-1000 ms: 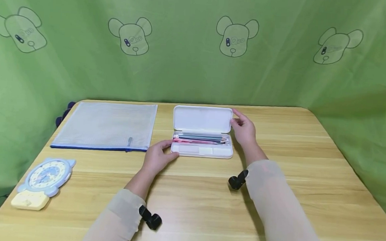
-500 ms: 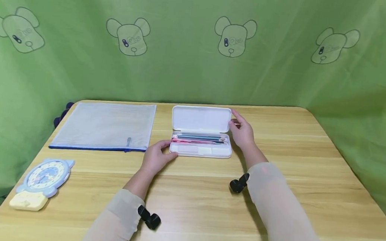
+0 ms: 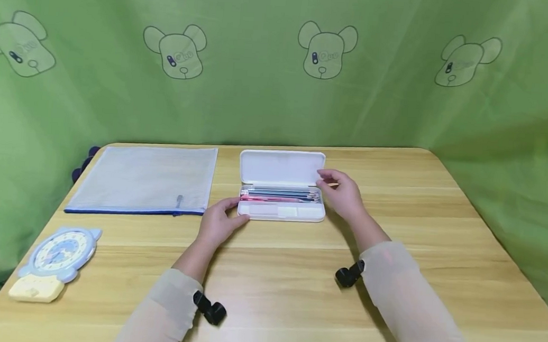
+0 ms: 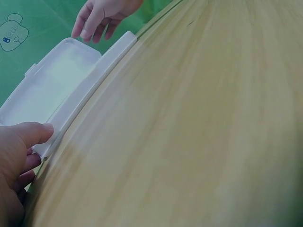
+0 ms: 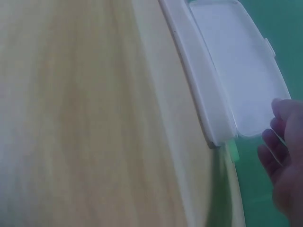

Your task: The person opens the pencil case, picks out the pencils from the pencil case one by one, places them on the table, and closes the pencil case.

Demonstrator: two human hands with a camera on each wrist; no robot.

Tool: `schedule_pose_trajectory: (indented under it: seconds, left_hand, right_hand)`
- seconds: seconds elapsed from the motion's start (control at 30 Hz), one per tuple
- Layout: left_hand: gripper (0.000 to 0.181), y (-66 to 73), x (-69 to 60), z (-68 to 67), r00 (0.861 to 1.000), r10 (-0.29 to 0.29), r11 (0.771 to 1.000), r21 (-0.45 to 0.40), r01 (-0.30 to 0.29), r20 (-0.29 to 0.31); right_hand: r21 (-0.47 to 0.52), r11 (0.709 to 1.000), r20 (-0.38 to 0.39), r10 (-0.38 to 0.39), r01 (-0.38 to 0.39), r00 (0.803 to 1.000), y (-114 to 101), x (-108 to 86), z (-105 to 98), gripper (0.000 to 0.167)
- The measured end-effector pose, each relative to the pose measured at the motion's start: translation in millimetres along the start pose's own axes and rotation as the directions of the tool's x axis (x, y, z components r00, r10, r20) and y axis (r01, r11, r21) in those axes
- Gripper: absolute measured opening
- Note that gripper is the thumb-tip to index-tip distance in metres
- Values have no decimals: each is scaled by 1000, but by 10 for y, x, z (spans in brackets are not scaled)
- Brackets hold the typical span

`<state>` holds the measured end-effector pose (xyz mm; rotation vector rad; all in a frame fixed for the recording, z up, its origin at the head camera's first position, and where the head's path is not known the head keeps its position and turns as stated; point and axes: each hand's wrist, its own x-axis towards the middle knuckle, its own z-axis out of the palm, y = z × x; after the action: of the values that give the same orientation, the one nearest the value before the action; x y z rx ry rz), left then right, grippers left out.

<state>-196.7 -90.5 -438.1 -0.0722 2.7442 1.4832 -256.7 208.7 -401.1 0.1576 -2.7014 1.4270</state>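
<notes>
The right hand (image 3: 344,194) has come down from the upper corner of the lid (image 3: 280,167); its grip is released, fingers loosely bent near the lid's lower right edge, and whether they touch it cannot be told. The left hand (image 3: 218,224) keeps its grip on the left end of the white pencil case (image 3: 289,219), thumb over the front corner. The case lies open on the desk (image 3: 396,201), right of the mesh pouch (image 3: 140,177), pencils (image 3: 279,194) inside. The lid seemingly stands unaided, which leaves the right hand free.
</notes>
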Motion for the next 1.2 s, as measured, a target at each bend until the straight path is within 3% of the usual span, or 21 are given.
schedule_pose_trajectory:
  seconds: [0.23,0.43,0.73,0.87,1.2]
  left_hand:
    - [54,1,-6,-10,1000,6,1000,5,-6,-4]
    - [54,10,-12,-9,1000,-1,1000,5,1,0]
    - [54,28,-28,-13,1000,-3,1000,-6,3,4]
    - [54,22,-18,-8,1000,-4,1000,-2,4,1]
    - [54,-2,-3,2,1000,13,1000,4,-13,-1]
  right_hand:
    - [-150,988,174,1,25,985,-22,-22,65,32]
    - [-262,965,256,44,26,966,-21,20,111,30]
    - [-450,887,333,54,108,941,-103,110,144,30]
    - [-480,868,368,65,130,928,-138,136,152,31]
    - [-445,882,383,32,154,923,-146,135,143,30]
